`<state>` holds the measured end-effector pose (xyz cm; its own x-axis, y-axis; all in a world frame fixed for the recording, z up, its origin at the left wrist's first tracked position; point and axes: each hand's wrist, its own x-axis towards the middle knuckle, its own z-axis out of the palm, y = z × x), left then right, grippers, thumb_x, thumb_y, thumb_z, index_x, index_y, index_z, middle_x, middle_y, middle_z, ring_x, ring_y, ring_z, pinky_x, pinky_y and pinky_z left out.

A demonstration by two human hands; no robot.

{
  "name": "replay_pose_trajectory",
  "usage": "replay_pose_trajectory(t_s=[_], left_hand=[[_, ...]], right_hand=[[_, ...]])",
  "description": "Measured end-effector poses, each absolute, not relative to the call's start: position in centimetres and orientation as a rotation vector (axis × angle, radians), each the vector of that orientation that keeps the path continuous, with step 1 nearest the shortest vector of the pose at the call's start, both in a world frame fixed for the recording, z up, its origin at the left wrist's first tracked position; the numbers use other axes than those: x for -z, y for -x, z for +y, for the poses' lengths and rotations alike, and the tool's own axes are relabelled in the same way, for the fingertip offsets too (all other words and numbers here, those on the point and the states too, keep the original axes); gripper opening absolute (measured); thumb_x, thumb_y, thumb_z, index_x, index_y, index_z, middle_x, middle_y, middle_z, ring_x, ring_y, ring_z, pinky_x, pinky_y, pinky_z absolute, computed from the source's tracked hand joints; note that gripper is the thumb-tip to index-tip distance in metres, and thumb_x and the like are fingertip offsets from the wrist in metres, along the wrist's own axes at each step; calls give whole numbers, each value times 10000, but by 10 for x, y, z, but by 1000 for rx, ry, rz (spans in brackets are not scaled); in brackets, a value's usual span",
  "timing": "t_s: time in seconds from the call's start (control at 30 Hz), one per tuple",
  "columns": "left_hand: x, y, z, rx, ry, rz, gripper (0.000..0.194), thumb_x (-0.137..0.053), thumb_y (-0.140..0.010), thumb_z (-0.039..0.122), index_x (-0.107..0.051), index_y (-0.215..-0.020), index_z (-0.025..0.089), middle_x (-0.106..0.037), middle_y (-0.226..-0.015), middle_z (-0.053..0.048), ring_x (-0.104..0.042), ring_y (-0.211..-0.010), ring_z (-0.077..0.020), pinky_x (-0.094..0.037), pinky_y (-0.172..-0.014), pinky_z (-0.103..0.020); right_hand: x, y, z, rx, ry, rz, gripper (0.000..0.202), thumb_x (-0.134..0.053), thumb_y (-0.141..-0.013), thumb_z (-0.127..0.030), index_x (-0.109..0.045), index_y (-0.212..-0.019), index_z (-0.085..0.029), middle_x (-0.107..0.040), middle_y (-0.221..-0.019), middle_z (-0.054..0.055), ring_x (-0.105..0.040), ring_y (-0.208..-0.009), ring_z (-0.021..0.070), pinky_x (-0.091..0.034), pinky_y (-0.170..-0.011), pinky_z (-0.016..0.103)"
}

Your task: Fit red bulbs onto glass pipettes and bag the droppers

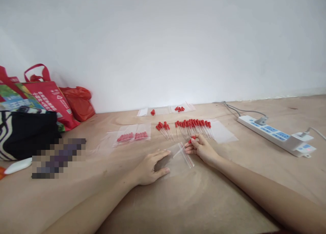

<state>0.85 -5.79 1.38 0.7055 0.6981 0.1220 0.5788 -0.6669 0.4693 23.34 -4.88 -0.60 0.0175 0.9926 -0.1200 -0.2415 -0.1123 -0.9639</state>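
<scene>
My right hand [201, 148] pinches a dropper by its red rubber bulb [193, 137]. Its clear thin tube points left and down over the mouth of a clear zip bag [175, 168], where a pale tip shows; whether it is inside the bag I cannot tell. My left hand [151, 168] lies at the bag's left side, thumb and fingers apart. Just beyond my hands is a row of red-bulbed droppers [192, 125], with a smaller group of droppers [165, 129] to its left. Filled zip bags [132, 135] holding several red bulbs lie farther left.
Near the wall, loose red bulbs [179, 109] rest on clear bags. More flat bags [225, 131] lie right of the dropper row. A white power strip [270, 132] with plugs and cords stands at right. Shopping bags [51, 98] and a black cloth item [30, 134] crowd the left.
</scene>
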Motion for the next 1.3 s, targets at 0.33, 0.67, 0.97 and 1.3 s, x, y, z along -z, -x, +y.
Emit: replay_pose_trajectory(t_s=[0.33, 0.67, 0.97, 1.3], left_hand=[[-13, -8, -57, -429, -2499, 961, 513, -502, -793, 364, -363, -1271, 237, -424, -1298, -46, -386, -1188, -227, -319, -980, -411], [-12, -7, -56, -463, -2489, 961, 500, -514, -788, 357, -382, -1259, 255, -463, -1266, -42, -417, -1163, -234, -344, -961, -409], [-15, -3, -58, -586, -2531, 853, 357, -502, -798, 310, -502, -1137, 197, -541, -1164, -61, -463, -1108, -200, -372, -943, -351], [-15, 7, -60, -448, -2476, 865, 346, -503, -799, 320, -524, -1136, 246, -541, -1185, -31, -481, -1101, -195, -384, -933, -363]], right_hand=[[11, -244, -47, -1446, 1087, -1356, 337, -696, -575, -370, -504, -737, -145, -539, -548, -53, -466, -439, 45, -380, -444, 187], [7, -241, -49, -1353, 897, -1868, 329, -609, -666, -442, -678, -824, -162, -632, -808, 32, -553, -710, 123, -428, -646, 246], [16, -245, -40, -1211, 1132, -1807, 282, -605, -662, -400, -637, -742, -131, -584, -605, -2, -489, -516, 85, -380, -502, 207], [-24, -224, 17, -320, 1804, -2013, 192, -459, -755, -151, -546, -926, -158, -616, -914, 74, -568, -855, 151, -406, -713, 232]])
